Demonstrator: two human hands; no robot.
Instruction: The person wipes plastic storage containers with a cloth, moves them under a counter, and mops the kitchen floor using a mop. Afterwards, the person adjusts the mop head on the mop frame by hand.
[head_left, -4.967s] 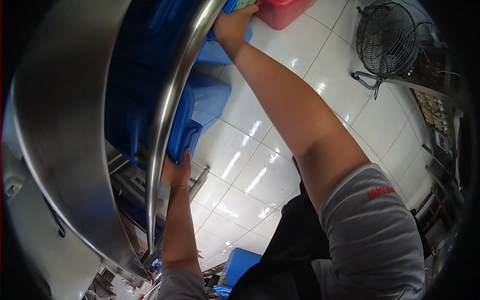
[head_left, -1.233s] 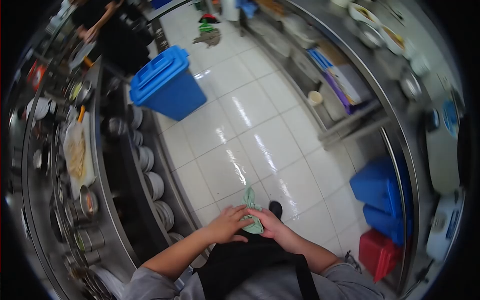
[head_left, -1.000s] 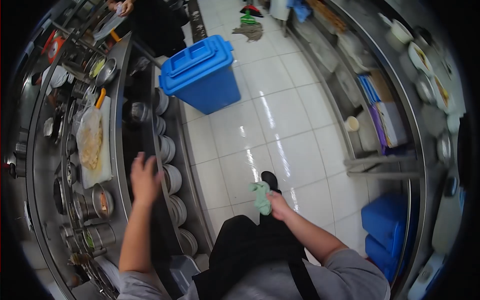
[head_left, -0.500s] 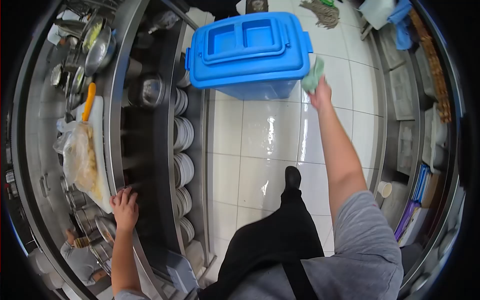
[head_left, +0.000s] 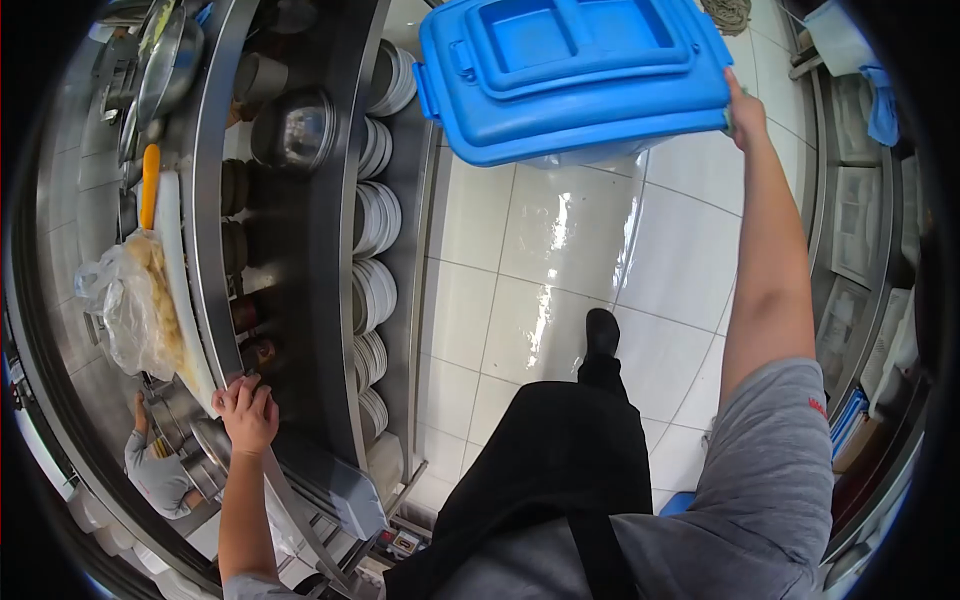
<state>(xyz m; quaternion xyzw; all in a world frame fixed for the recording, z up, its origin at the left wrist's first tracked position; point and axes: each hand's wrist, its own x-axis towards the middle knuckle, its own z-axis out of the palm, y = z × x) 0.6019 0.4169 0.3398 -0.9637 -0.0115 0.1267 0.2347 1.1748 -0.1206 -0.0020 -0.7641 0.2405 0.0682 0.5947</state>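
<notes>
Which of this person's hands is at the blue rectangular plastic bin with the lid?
The right hand, at the right-hand end of the blue plastic bin. The left hand is instead at the silver metal counter, well away.

Glossy white floor tiles reflect light between steel shelving.

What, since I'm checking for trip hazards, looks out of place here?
The blue bin stands in the aisle and looks askew to the floor tiles, so it might obstruct passage. The right hand touches it.
</notes>
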